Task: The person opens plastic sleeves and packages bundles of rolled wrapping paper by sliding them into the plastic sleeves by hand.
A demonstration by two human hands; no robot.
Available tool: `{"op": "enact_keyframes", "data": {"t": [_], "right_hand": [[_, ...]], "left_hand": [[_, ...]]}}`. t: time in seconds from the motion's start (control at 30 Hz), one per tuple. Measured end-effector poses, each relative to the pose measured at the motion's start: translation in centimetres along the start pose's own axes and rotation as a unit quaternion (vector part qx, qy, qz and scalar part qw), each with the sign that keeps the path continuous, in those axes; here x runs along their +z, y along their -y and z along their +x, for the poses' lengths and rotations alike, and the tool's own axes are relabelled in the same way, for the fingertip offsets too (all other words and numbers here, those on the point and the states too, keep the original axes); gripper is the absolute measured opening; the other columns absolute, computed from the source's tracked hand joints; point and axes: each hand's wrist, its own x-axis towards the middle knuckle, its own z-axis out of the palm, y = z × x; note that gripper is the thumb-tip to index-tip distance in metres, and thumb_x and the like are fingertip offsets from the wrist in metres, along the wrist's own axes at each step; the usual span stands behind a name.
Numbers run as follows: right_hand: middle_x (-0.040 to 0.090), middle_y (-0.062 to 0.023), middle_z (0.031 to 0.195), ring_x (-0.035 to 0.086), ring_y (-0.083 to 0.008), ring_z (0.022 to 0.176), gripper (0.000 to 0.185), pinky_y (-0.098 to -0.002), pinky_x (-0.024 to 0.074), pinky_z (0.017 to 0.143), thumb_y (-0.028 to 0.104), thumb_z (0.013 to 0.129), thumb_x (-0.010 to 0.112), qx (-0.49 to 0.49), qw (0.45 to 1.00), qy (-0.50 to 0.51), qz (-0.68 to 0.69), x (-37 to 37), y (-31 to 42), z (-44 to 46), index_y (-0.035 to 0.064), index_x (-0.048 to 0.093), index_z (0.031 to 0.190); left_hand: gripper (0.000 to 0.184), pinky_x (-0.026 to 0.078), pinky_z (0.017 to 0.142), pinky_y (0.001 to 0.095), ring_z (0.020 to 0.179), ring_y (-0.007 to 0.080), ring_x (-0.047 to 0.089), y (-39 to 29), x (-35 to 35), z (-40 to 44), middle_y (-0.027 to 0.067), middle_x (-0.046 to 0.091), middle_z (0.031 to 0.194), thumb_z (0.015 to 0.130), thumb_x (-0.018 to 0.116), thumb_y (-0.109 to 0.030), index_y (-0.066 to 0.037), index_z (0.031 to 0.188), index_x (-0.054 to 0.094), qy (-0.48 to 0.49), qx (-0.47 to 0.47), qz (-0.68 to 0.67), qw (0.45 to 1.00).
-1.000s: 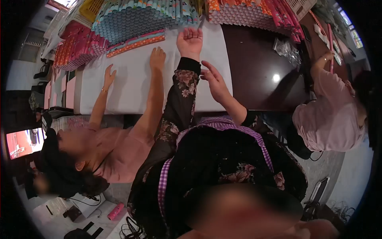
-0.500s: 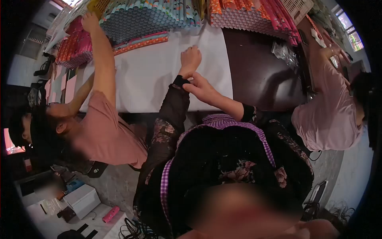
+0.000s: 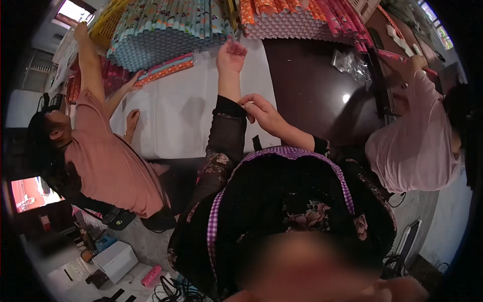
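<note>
Over the white table cover [image 3: 168, 116], the left hand [image 3: 231, 57] is palm up, loosely open; the right hand [image 3: 266, 117] touches the black cuff [image 3: 229, 106] at the left wrist, grip unclear. The cuff looks light, soft, easiest pinched by its edge.

I've got the left hand [image 3: 232, 59] palm up over the white sheet [image 3: 173, 108], fingers loosely curled, just below the blue rolls [image 3: 171, 32]. And the right hand [image 3: 264, 116], fingers at the left sleeve's black cuff [image 3: 229, 106]; whether gripping, I can't tell! Orange rolls [image 3: 287, 25] alongside, clear plastic [image 3: 352, 68] on the dark tabletop [image 3: 307, 95], a co-worker [image 3: 108, 156] stretching leftward.
</note>
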Motion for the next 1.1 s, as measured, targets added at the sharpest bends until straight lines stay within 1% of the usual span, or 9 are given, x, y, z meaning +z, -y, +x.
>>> {"op": "enact_keyframes", "data": {"t": [0.13, 0.33, 0.5, 0.57, 0.6, 0.8, 0.87, 1.0, 1.1], "right_hand": [[0.055, -0.0003, 0.077, 0.047, -0.0060, 0.063, 0.015, -0.0220, 0.0403, 0.057, 0.018, 0.097, 0.049, -0.016, 0.995, -0.079, 0.064, -2.5, -1.3, 0.6, 0.0039, 0.055, 0.100], [0.062, -0.0035, 0.082, 0.052, -0.0088, 0.066, 0.020, -0.0240, 0.0435, 0.059, 0.023, 0.097, 0.049, -0.011, 0.995, -0.099, 0.016, -5.4, -4.1, 0.8, 0.0043, 0.055, 0.101], [0.062, -0.0028, 0.080, 0.054, -0.0099, 0.071, 0.016, -0.0249, 0.0464, 0.064, 0.017, 0.098, 0.046, 0.012, 0.994, -0.098, 0.049, -7.7, -5.6, 1.1, 0.0039, 0.054, 0.104], [0.066, -0.0059, 0.085, 0.057, -0.0105, 0.075, 0.019, -0.0251, 0.0471, 0.066, 0.017, 0.097, 0.048, 0.017, 0.997, -0.073, 0.016, -10.0, -6.1, 1.2, 0.0024, 0.053, 0.107], [0.068, -0.0083, 0.089, 0.060, -0.0116, 0.078, 0.022, -0.0257, 0.0480, 0.068, 0.017, 0.096, 0.050, 0.030, 0.993, -0.114, -0.010, -12.1, -6.1, 1.3, 0.0005, 0.054, 0.110], [0.068, -0.0157, 0.096, 0.066, -0.0250, 0.089, 0.033, -0.0347, 0.0509, 0.079, 0.027, 0.087, 0.063, 0.042, 0.855, -0.411, -0.313, -32.7, -8.3, 1.5, -0.0009, 0.066, 0.104], [0.067, -0.0197, 0.101, 0.065, -0.0316, 0.095, 0.041, -0.0377, 0.0505, 0.081, 0.036, 0.085, 0.065, 0.116, 0.836, -0.445, -0.300, -41.5, -9.4, 2.8, -0.0007, 0.066, 0.105], [0.062, -0.0245, 0.115, 0.058, -0.0420, 0.108, 0.060, -0.0497, 0.0467, 0.089, 0.047, 0.080, 0.069, 0.233, 0.679, -0.529, -0.453, -51.0, -6.8, 4.9, -0.0009, 0.062, 0.116], [0.055, -0.0229, 0.127, 0.048, -0.0431, 0.120, 0.078, -0.0523, 0.0404, 0.097, 0.057, 0.078, 0.069, 0.326, 0.662, -0.542, -0.401, -52.4, -5.3, 6.6, -0.0076, 0.056, 0.120]], "left_hand": [[0.019, 0.045, 0.075, 0.0426, 0.061, 0.0181, 0.057, 0.6, 3.5, 1.0, 0.0012, 0.061, 0.068, 0.088, 0.047, -0.013, -0.008, 0.077, 0.061, 0.022, 0.031, -0.174, 0.984], [0.018, 0.043, 0.073, 0.0386, 0.060, 0.0159, 0.050, 2.3, 6.0, 1.6, 0.0035, 0.052, 0.063, 0.085, 0.043, -0.013, -0.005, 0.072, 0.052, 0.083, -0.025, -0.283, 0.955], [0.011, 0.043, 0.073, 0.0345, 0.061, 0.0145, 0.048, 6.0, 6.7, 0.7, 0.0030, 0.052, 0.068, 0.087, 0.046, -0.011, -0.005, 0.082, 0.054, 0.084, -0.093, -0.309, 0.943], [0.012, 0.043, 0.074, 0.0345, 0.062, 0.0153, 0.048, 7.8, 5.3, 0.3, 0.0034, 0.054, 0.072, 0.091, 0.047, -0.012, -0.005, 0.090, 0.057, 0.133, -0.105, -0.163, 0.972], [0.014, 0.045, 0.075, 0.0368, 0.064, 0.0170, 0.049, 8.6, 4.8, -0.5, 0.0044, 0.055, 0.077, 0.094, 0.047, -0.013, -0.006, 0.097, 0.058, 0.066, -0.124, -0.146, 0.979], [0.019, 0.046, 0.075, 0.0386, 0.072, 0.0201, 0.053, 10.6, -4.1, -7.9, 0.0053, 0.058, 0.080, 0.094, 0.053, -0.021, -0.007, 0.105, 0.059, -0.063, -0.159, 0.106, 0.980], [0.020, 0.044, 0.074, 0.0377, 0.072, 0.0198, 0.051, 10.7, -8.1, -10.9, 0.0051, 0.055, 0.081, 0.094, 0.054, -0.021, -0.008, 0.109, 0.056, -0.104, -0.165, 0.152, 0.969], [0.026, 0.045, 0.071, 0.0383, 0.075, 0.0191, 0.053, 10.8, -12.6, -16.6, 0.0070, 0.057, 0.084, 0.092, 0.059, -0.022, -0.007, 0.111, 0.054, -0.170, -0.203, 0.214, 0.940], [0.025, 0.048, 0.070, 0.0381, 0.074, 0.0197, 0.053, 11.3, -12.1, -18.0, 0.0069, 0.057, 0.085, 0.093, 0.059, -0.024, -0.007, 0.111, 0.053, -0.257, -0.212, 0.233, 0.913]]}}
